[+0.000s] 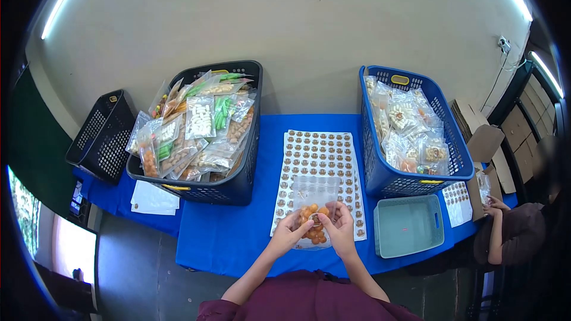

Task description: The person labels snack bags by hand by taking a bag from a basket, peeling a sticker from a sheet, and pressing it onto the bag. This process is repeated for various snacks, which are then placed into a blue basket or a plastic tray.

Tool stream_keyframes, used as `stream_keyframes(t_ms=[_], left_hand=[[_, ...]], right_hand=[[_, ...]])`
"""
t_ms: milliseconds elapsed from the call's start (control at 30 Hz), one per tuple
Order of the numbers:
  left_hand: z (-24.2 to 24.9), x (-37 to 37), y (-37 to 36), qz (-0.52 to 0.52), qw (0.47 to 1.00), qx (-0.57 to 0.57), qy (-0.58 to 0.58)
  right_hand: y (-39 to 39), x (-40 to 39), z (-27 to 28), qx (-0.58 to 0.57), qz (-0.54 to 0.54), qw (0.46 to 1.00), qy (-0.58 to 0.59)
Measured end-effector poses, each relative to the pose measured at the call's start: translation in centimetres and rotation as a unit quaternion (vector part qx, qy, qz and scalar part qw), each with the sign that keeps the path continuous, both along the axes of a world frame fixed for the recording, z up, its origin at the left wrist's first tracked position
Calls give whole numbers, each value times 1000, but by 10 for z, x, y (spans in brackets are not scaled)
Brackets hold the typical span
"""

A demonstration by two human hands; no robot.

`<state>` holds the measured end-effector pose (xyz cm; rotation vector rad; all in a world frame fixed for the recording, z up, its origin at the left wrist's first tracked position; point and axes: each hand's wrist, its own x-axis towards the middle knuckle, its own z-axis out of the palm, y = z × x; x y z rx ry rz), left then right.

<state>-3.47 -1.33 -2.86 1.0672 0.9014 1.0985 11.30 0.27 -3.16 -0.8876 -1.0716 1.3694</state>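
A clear plastic bag (316, 189) of round orange-brown pieces is held between my two hands, its upper part flat and see-through. My left hand (287, 232) grips its left side, the thumb pressing near the middle. On the other side my right hand (340, 229) pinches the bag, thumb and fingers around its edge. A small round brown sticker (316, 219) shows on the bag's front between the thumbs. Beneath lies a white sheet of round stickers (317, 148) in rows; my hands and the bag hide part of it.
A black basket (235, 187) heaped with filled bags stands left, a blue basket (389, 185) with more bags right. A grey-green tray (409, 229) sits below the blue basket. Another black basket (104, 137) is far left. At right, another person's hand (495, 205) is by a cardboard box (476, 193).
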Motion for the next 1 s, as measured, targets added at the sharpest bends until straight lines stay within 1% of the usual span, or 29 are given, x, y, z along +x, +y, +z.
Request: stream_keyframes(t_ms=[100, 200, 300, 400, 500, 600, 700, 800, 900, 1000], left_hand=[[-10, 9, -3, 81, 997, 15, -8], [-4, 13, -2, 106, 994, 13, -28], [-6, 16, -2, 121, 991, 12, -49], [-4, 14, -1, 145, 989, 32, -8], [-10, 14, -4, 122, 991, 44, -12], [-1, 15, -12, 78, 994, 8, -74], [-1, 9, -20, 39, 999, -7, -12], [5, 10, -25, 33, 998, -14, -46], [5, 12, -28, 23, 999, -10, -46], [-2, 12, -30, 17, 998, -34, -52]], right_hand=[[-4, -6, 4, 19, -14, 999, -24], [-9, -10, -3, 44, -37, 998, -38], [-11, -9, -2, 46, -28, 997, -46], [-20, -13, 11, 63, -28, 996, -58], [-23, -10, 9, 56, -26, 997, -40], [-26, -5, 7, 60, -30, 996, -51], [-29, 0, 6, 32, -16, 999, -5], [-35, 1, 10, 21, -3, 1000, 23], [-40, 1, 10, -14, -7, 997, 73], [-41, 2, 4, -24, -18, 994, 103]])
